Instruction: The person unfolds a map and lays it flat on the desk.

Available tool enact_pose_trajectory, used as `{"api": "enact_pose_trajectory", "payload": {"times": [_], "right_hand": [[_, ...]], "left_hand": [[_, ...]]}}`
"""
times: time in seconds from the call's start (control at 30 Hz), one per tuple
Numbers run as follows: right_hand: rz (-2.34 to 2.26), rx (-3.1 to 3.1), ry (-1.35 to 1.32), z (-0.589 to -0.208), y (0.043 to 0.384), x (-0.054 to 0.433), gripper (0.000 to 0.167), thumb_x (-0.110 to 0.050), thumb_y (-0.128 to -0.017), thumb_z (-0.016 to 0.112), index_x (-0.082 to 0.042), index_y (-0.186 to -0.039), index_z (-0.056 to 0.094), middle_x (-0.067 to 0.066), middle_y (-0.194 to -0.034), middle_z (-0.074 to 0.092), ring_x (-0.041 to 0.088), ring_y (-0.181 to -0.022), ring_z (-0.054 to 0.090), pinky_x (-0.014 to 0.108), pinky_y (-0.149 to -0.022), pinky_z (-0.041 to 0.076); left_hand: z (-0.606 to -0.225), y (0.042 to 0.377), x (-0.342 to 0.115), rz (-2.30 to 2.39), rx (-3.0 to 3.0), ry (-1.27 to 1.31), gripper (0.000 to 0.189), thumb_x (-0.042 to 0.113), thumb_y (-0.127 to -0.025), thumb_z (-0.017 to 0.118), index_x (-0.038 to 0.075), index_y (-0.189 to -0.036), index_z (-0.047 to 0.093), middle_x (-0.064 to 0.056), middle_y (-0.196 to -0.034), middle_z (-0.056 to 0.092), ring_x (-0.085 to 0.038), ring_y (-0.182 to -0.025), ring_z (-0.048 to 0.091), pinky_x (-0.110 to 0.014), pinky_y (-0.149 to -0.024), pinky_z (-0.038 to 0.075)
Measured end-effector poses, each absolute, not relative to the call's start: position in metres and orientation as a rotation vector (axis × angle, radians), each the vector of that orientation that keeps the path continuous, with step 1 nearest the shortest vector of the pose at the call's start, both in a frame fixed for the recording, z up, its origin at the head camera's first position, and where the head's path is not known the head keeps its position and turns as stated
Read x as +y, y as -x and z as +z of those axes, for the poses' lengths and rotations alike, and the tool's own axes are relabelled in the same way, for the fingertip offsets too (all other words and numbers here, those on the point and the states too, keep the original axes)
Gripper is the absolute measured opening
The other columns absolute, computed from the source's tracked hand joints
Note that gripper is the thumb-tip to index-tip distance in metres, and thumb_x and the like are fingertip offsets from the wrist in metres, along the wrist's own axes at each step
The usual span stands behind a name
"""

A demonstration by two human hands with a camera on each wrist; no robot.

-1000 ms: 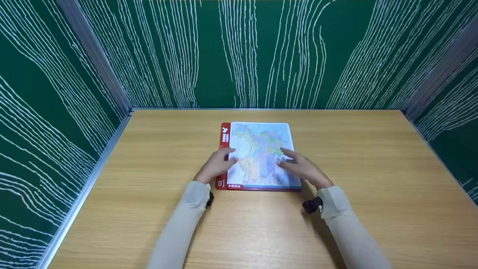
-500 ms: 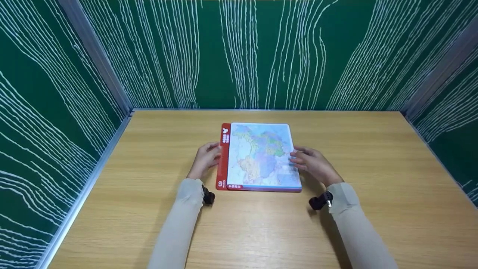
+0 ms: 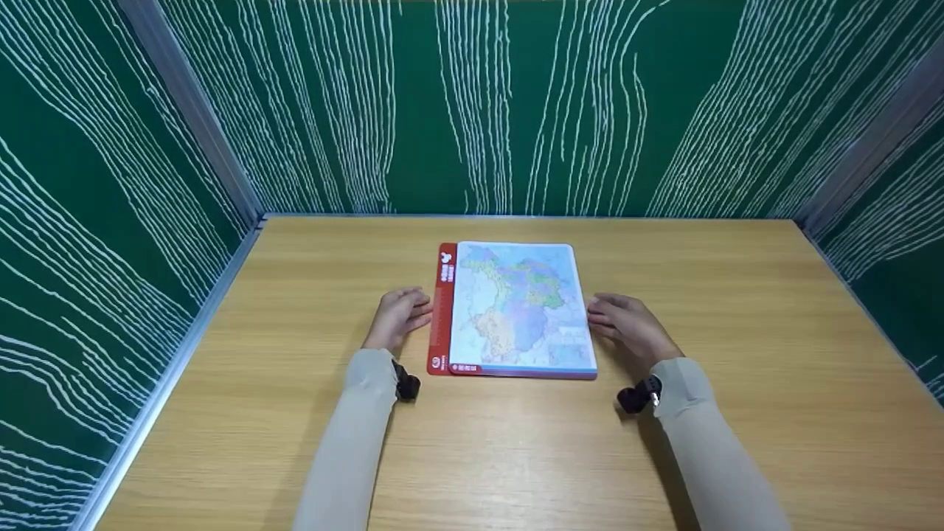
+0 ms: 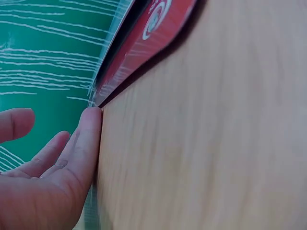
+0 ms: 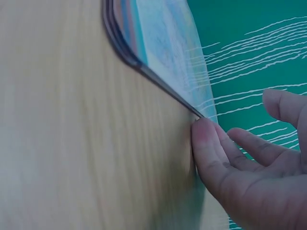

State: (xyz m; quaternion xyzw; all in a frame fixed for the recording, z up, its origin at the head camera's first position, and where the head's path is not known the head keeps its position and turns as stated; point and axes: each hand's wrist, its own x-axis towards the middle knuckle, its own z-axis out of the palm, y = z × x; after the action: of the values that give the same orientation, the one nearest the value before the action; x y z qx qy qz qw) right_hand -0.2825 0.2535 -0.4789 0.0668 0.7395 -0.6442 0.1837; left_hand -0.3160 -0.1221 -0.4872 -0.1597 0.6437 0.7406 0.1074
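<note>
Now drawn outward, the left hand (image 3: 398,317) and right hand (image 3: 630,324), fingers loosely spread, flank the stacked maps (image 3: 516,310) on the wooden table (image 3: 509,450).

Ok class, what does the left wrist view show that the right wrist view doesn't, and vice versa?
Left wrist only: the left hand and the red map border with its round white logo.
Right wrist only: the right hand and the pale blue printed map surface.
Both: the light brown wood-grain table and the green wall with wavy white lines.
</note>
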Motion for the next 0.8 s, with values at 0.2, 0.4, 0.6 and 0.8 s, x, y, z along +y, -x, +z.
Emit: {"api": "enact_pose_trajectory", "payload": {"times": [0.2, 0.4, 0.6, 0.8], "right_hand": [[-1.780, 2.058, -0.215, -0.4760, 0.2847, 0.2530, 0.063, -0.027, -0.102, 0.043, 0.004, -0.151, 0.017, 0.023, -0.150, 0.034, 0.029, -0.138, 0.038, 0.036, -0.113, 0.035], [-1.763, 2.055, -0.259, -0.4734, 0.2869, 0.2510, 0.061, -0.026, -0.102, 0.044, 0.003, -0.150, 0.021, 0.021, -0.148, 0.038, 0.025, -0.133, 0.043, 0.036, -0.111, 0.038], [-1.771, 2.067, -0.239, -0.4740, 0.2881, 0.2490, 0.060, -0.022, -0.102, 0.043, 0.005, -0.150, 0.018, 0.022, -0.149, 0.036, 0.023, -0.130, 0.044, 0.035, -0.110, 0.039], [-1.761, 2.086, -0.265, -0.4751, 0.2876, 0.2478, 0.061, -0.018, -0.101, 0.046, 0.001, -0.152, 0.018, 0.019, -0.150, 0.036, 0.019, -0.124, 0.048, 0.033, -0.107, 0.042]], "left_hand": [[-0.4864, 0.3182, -0.1217, 2.159, 1.894, 0.503, 0.037, 0.013, -0.098, 0.049, -0.003, -0.131, 0.049, -0.018, -0.118, 0.059, -0.024, -0.103, 0.062, -0.035, -0.092, 0.054], [-0.4830, 0.3182, -0.1228, 2.132, 1.878, 0.531, 0.038, 0.014, -0.097, 0.050, -0.001, -0.132, 0.049, -0.018, -0.123, 0.059, -0.026, -0.108, 0.063, -0.033, -0.088, 0.055], [-0.4814, 0.3185, -0.1229, 2.140, 1.867, 0.523, 0.041, 0.014, -0.097, 0.049, -0.002, -0.134, 0.046, -0.019, -0.126, 0.058, -0.028, -0.110, 0.062, -0.033, -0.087, 0.056], [-0.4805, 0.3188, -0.1235, 2.139, 1.860, 0.539, 0.039, 0.014, -0.096, 0.050, -0.002, -0.131, 0.048, -0.018, -0.123, 0.058, -0.028, -0.108, 0.063, -0.034, -0.086, 0.056]]}}
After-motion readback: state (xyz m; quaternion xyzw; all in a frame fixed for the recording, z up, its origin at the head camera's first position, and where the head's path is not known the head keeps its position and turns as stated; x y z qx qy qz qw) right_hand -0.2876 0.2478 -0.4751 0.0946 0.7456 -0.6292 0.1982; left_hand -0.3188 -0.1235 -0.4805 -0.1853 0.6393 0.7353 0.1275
